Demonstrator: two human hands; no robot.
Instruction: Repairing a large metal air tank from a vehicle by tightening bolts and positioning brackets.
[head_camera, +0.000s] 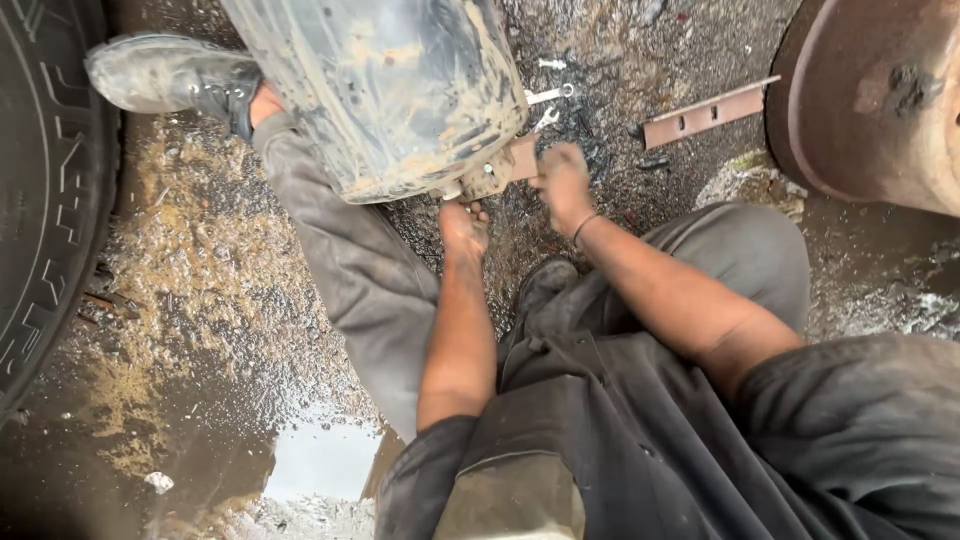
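Working at frame centre on a rusty bracket (497, 170) bolted to the lower edge of a muddy mudguard (385, 85) filling the upper middle: left hand (464, 226) pressing up under the bracket, fingers curled against it, grip not clear; right hand (562, 180) closing on the bracket's right end. Spanners (549, 96) lying on wet ground just above the right hand, a perforated metal strip (708, 113) and a rusty drum (875, 95) sitting upper right, a tyre (45, 190) running down the left edge.
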